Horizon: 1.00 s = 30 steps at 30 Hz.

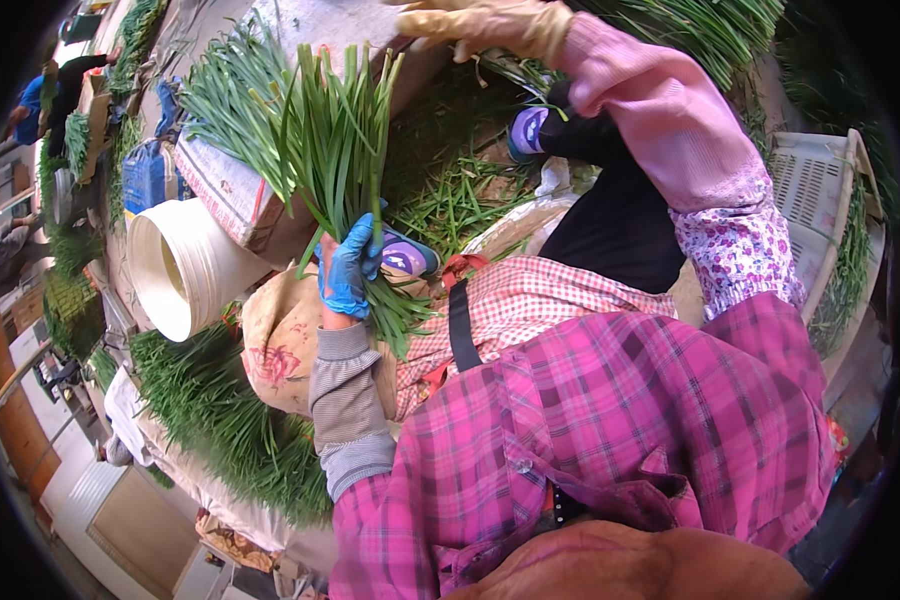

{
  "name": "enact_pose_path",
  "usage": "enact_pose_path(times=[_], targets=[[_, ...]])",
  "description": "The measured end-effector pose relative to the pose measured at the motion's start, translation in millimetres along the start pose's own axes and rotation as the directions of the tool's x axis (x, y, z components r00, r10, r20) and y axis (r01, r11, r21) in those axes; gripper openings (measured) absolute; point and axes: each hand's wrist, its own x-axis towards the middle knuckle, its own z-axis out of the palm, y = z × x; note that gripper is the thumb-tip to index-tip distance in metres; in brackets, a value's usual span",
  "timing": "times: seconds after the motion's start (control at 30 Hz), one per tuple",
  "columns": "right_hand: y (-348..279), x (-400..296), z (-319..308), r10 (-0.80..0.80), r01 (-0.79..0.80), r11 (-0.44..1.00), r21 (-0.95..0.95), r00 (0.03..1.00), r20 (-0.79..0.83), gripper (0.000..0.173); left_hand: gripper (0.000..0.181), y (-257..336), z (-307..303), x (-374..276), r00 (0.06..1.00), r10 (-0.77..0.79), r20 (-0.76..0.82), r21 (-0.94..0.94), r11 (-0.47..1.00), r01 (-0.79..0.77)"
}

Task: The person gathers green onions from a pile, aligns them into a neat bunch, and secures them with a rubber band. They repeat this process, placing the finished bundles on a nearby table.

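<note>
My left hand [350, 266], in a torn blue glove, is closed around a bunch of long flat green leaves [345, 150], likely garlic chives. Their cut ends point toward the top of the view, and the leaf tips hang below my fist. At the top edge reaches my right hand [487, 26] in a cream rubber glove, its fingers apart, with nothing seen held in it. More leaves [229, 97] lie on a sack-covered block [221, 187] just beyond the held bunch. Loose cut leaves [457, 199] litter the ground between my feet.
A white plastic bucket [195, 266] lies tipped at the left. Below it is a large pile of green leaves [225, 405]. At the right stands a plastic crate [810, 217] holding greens. Another pile [697, 30] is at the top right. A person in blue [30, 112] is far left.
</note>
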Motion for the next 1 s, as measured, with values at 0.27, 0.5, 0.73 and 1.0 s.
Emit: enact_pose_path(times=[0.27,0.5,0.73,1.0], targets=[[31.7,7.0,-4.5,0.096,-0.081,0.966,-0.245,0.994,0.052,0.025,0.025,-5.5,-6.1,6.1,0.990,-0.084,0.110,-0.428,0.895,0.123],[6.2,9.4,-38.0,-0.376,0.333,0.905,-0.263,0.916,-0.136,0.009,0.024,-4.9,-1.1,10.6,0.985,-0.094,-0.142,-0.107,0.991,0.080],[26.6,9.3,19.8,-0.479,0.383,0.539,-0.750,0.872,0.102,0.036,0.019,-17.4,11.8,12.2,0.965,0.040,-0.261,0.301,0.953,0.042],[44.9,0.2,24.3,-0.398,0.229,0.677,-0.700,0.913,-0.086,0.027,0.019,-31.2,6.3,23.5,0.957,0.171,-0.233,0.496,0.868,-0.034]])
